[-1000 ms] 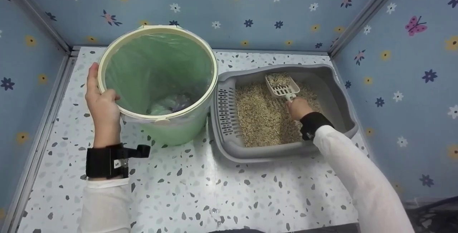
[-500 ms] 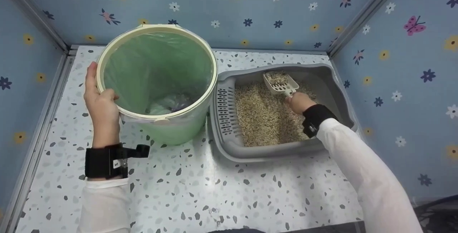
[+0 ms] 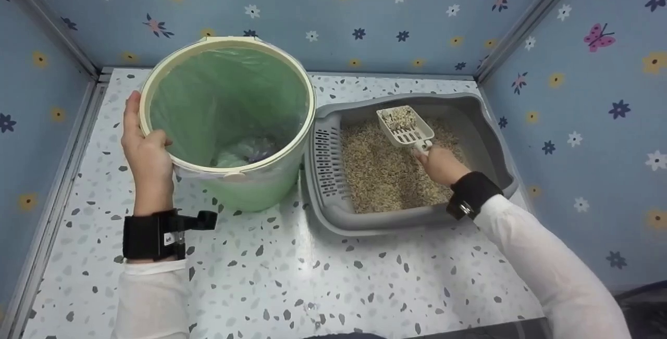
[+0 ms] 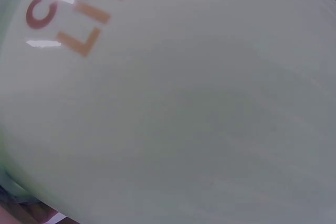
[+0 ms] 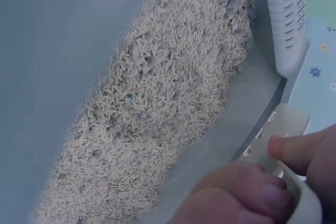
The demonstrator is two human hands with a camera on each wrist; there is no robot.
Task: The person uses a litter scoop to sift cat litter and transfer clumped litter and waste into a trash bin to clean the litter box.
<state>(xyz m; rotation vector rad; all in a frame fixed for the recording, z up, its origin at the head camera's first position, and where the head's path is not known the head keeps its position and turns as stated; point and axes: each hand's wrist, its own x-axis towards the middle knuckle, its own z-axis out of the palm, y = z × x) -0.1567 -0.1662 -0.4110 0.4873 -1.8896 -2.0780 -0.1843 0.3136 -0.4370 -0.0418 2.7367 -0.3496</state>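
My right hand [image 3: 442, 164] grips the handle of a cream slotted litter scoop [image 3: 414, 133], which carries a small heap of litter over the grey litter box [image 3: 375, 221]. Tan pellet litter [image 3: 375, 172] covers much of the box's floor; the right wrist view shows the pellets and part of the scoop [image 5: 283, 121] beside my thumb. On the left stands a round green trash bin [image 3: 255, 190] with a cream rim and a clear liner bag. My left hand [image 3: 148, 151] holds its rim, thumb over the edge and fingers along the outside. Lettering on the bin's wall [image 4: 184, 103] fills the left wrist view.
A tied-looking bag [image 3: 245, 151] lies at the bottom of the bin. Bin and litter box stand side by side on a speckled white tabletop [image 3: 250, 276]. Blue flowered panels [image 3: 333, 21] enclose the back and both sides.
My right hand has raised the loaded scoop off the litter, bringing it slightly left and nearer the camera. The left hand and the bin stay nearly still.
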